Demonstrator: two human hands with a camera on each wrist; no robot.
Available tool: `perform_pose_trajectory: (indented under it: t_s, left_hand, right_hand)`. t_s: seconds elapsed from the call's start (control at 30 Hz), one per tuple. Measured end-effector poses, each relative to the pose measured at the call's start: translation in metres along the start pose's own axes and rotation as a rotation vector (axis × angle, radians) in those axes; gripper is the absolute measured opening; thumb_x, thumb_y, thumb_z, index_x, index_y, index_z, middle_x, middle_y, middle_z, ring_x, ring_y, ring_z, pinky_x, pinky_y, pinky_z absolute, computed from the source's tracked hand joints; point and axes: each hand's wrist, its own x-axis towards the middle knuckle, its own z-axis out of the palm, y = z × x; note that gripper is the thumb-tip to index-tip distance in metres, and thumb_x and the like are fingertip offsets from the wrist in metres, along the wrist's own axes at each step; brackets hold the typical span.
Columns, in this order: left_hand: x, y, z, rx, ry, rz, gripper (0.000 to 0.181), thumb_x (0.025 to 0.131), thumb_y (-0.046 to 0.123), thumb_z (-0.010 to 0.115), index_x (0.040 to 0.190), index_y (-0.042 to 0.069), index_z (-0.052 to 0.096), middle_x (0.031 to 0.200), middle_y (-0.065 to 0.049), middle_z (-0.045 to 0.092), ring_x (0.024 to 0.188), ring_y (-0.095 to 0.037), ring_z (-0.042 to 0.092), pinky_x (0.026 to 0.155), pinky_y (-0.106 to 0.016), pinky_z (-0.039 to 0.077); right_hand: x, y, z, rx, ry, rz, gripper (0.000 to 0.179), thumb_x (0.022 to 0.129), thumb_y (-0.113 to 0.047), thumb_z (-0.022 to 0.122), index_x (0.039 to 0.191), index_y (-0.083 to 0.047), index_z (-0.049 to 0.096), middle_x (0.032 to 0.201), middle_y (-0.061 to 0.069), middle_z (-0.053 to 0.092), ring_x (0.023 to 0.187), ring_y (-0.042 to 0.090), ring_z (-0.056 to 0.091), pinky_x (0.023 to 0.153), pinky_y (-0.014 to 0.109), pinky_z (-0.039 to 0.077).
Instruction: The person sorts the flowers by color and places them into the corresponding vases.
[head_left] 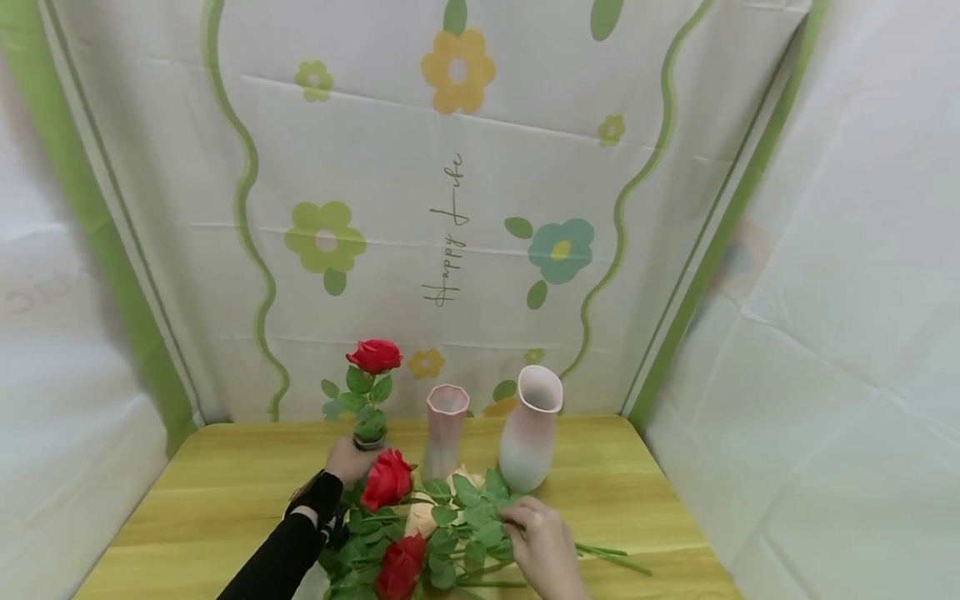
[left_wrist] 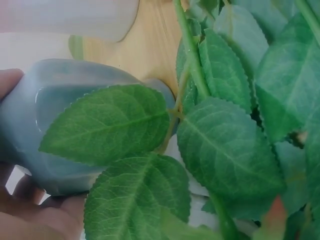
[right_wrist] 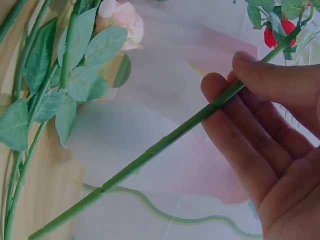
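Note:
My left hand [head_left: 351, 460] grips a grey-blue glossy vase [left_wrist: 65, 75], with fingers on both sides of it. A red rose [head_left: 375, 357] stands upright with its leaves above the vase's rim. My right hand [head_left: 542, 537] pinches a green flower stem [right_wrist: 160, 145] between thumb and fingers. In the right wrist view the stem slants from lower left to upper right, where a red bloom partly shows. In front of the hands lie a red rose [head_left: 388, 481], another red rose [head_left: 401, 568] and pale peach roses [head_left: 422, 518], their leaves overlapping.
Behind the flowers stand a pink ribbed vase [head_left: 446, 433] and a taller pink-and-white vase [head_left: 527, 450]. Loose stems [head_left: 615, 557] reach right across the wooden table [head_left: 622, 500]. A flower-printed cloth [head_left: 390, 167] hangs behind, with white sheets at both sides.

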Motion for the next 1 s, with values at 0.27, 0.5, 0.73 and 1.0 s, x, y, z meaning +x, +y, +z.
perform_pose_trajectory:
  t_s: [0.27,0.5,0.73,1.0]
  left_hand:
    - [-0.003,-0.006,0.004,-0.153,-0.073,0.049,0.070,0.084,0.047,0.075,0.125,-0.008,0.057,0.110,-0.025,0.062,0.100,-0.044,0.060,0.083,-0.056,0.053]
    - [0.000,0.002,0.003,-0.160,-0.160,-0.066,0.076,0.091,0.039,0.068,0.143,-0.008,0.039,0.135,-0.034,0.046,0.123,-0.050,0.045,0.099,-0.058,0.045]
    - [0.006,-0.001,0.006,-0.139,-0.162,-0.077,0.069,0.094,0.034,0.068,0.144,-0.005,0.042,0.138,-0.031,0.046,0.125,-0.049,0.045,0.098,-0.056,0.045]
    - [0.006,-0.001,0.008,-0.136,-0.165,-0.073,0.066,0.095,0.030,0.067,0.143,-0.008,0.042,0.138,-0.032,0.045,0.125,-0.050,0.044,0.099,-0.057,0.044]
  right_hand:
    - [0.000,-0.003,0.000,0.041,0.000,-0.002,0.021,0.073,0.004,0.083,0.084,-0.013,0.078,0.082,-0.012,0.064,0.071,0.003,0.062,0.060,0.020,0.057]
    - [0.000,-0.003,0.002,0.085,0.097,0.019,0.023,0.071,0.010,0.082,0.087,-0.006,0.077,0.083,-0.006,0.066,0.073,0.006,0.064,0.061,0.018,0.057]
    - [0.006,-0.007,-0.004,0.181,0.226,0.121,0.025,0.072,0.013,0.081,0.087,-0.005,0.075,0.082,-0.005,0.066,0.072,0.007,0.065,0.060,0.017,0.058]
    - [0.011,-0.014,-0.015,0.390,0.269,0.295,0.018,0.080,0.006,0.078,0.086,-0.009,0.073,0.083,0.004,0.070,0.074,0.012,0.069,0.065,0.022,0.060]
